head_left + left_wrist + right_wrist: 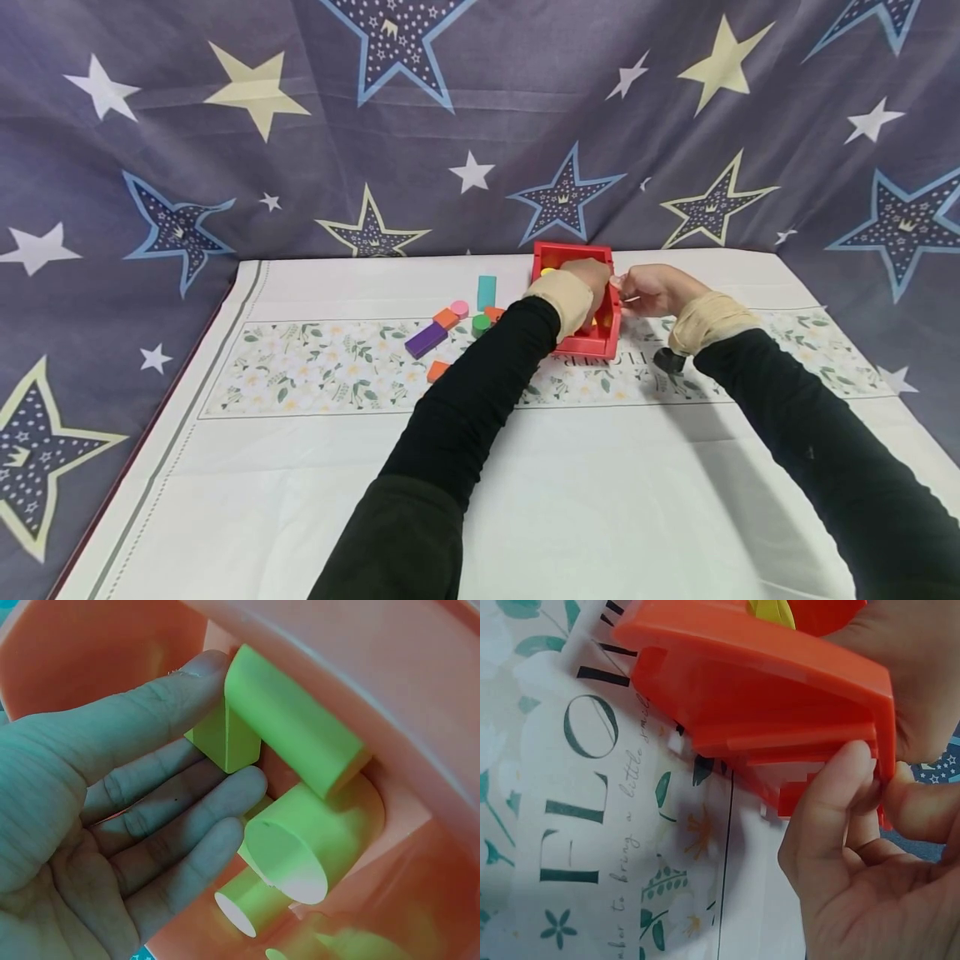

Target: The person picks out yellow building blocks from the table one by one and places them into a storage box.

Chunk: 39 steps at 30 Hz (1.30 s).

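Note:
A red plastic bin (580, 343) stands tilted on the table, with yellow blocks inside. My left hand (588, 279) reaches down into it. In the left wrist view that hand (150, 802) has its fingers extended, thumb tip and fingertips right at a yellow rectangular block (238, 739). Next to them lie a yellow half-round block (289, 720), a thick yellow cylinder (315, 840) and a thinner yellow cylinder (251, 907). My right hand (656, 289) pinches the bin's right rim between thumb and fingers; the right wrist view shows this hand (877, 855) at the bin's corner.
Left of the bin lie loose blocks: a purple block (426, 340), a teal block (487, 292), a green cylinder (481, 324), a pink round block (459, 308) and several orange blocks (446, 318). A small black object (669, 360) lies beneath the right wrist. A star-patterned curtain (465, 125) hangs behind the table.

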### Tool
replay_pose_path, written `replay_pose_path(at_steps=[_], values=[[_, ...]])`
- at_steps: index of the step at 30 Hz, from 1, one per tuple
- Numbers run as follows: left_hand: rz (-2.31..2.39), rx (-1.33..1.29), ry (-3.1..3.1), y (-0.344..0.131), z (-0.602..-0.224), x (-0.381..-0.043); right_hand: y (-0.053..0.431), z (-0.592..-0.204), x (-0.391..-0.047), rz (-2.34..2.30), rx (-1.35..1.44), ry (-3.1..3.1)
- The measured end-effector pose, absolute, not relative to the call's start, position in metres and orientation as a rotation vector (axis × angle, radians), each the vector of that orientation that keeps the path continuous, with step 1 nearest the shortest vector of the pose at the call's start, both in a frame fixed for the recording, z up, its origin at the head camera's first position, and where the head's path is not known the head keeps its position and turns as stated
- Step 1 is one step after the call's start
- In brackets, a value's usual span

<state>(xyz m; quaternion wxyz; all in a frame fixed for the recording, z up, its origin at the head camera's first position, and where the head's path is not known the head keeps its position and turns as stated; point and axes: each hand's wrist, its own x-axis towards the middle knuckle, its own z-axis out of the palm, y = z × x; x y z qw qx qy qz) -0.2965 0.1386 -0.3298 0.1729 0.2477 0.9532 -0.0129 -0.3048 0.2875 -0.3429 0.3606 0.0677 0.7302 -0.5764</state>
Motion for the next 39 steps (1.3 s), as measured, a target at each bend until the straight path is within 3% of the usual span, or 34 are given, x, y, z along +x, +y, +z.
replay_pose_path(at_steps=[8,26,39], values=[[-0.053,0.642,2.679,0.143,-0.338,-0.31,0.29,-0.341,-0.304,-1.478,0.175,1.892],[0.015,0.591,2.564,0.133,-0.305,-0.288,0.289,-0.343,-0.307,-1.489,0.192,1.885],[0.089,0.614,2.571,0.129,-0.306,-0.286,0.294,-0.346,-0.305,-1.488,0.18,1.887]])
